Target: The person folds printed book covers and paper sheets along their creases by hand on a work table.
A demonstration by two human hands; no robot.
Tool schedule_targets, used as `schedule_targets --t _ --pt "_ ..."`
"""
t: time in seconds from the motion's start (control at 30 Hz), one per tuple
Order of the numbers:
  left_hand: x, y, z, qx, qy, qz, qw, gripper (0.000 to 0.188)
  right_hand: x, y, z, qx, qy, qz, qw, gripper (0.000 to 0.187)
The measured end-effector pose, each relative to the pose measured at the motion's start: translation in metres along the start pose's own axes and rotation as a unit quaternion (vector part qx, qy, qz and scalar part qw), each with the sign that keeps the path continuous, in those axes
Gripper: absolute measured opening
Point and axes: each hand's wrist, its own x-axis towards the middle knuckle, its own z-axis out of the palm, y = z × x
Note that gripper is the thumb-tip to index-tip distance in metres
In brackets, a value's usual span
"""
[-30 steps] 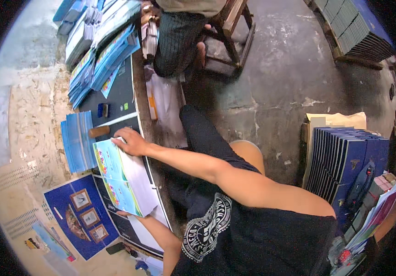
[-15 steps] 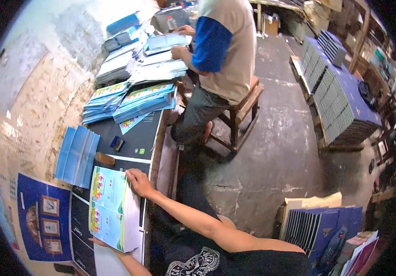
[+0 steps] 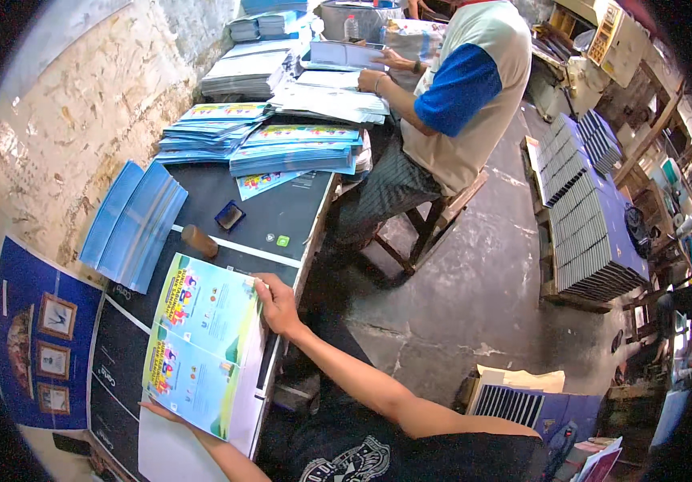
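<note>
A thick stack of printed sheets (image 3: 201,337) with light-blue, yellow and green artwork lies at the near end of the dark table, its white page edges showing on the right. My right hand (image 3: 278,304) is closed on the far right corner, fingertips over the top edge. Along the lower left edge lies my left hand (image 3: 171,411), partly hidden by the stack. White paper (image 3: 177,450) lies beneath, by my left forearm. Beyond the stack are a brown cylindrical block (image 3: 199,241) and a small dark-blue box (image 3: 229,215).
Light-blue folded sheets (image 3: 133,229) stand by the wall at left. Farther along are piles of printed sheets (image 3: 294,153) and white paper (image 3: 249,71). A seated co-worker (image 3: 474,104) handles sheets there. Bound book stacks (image 3: 591,241) sit on a pallet at right, more books (image 3: 515,410) nearer.
The whole view has shifted and tilted, so the table and co-worker appear farther right. Both my hands stay on the stack. The co-worker's hands have moved slightly over the sheets.
</note>
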Motion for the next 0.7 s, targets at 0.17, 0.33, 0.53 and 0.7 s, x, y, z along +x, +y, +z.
schedule_targets --t 0.17,0.33,0.53,0.7 --pt "0.017 -0.002 -0.009 0.006 0.021 0.01 1.0 0.068 0.004 0.011 0.0 -0.015 0.002 -0.024 1.0 0.039" --pt "0.069 -0.005 -0.05 0.026 -0.001 0.122 0.992 0.071 0.007 0.005 -0.002 0.007 -0.068 -0.009 0.998 0.044" --pt "0.099 0.004 -0.061 0.043 -0.001 0.061 0.997 0.072 0.003 0.007 0.0 0.0 -0.06 -0.001 0.998 0.042" --pt "0.104 -0.003 -0.061 0.075 -0.017 0.033 0.996 0.072 0.004 0.013 -0.003 0.029 -0.053 -0.003 0.998 0.038"
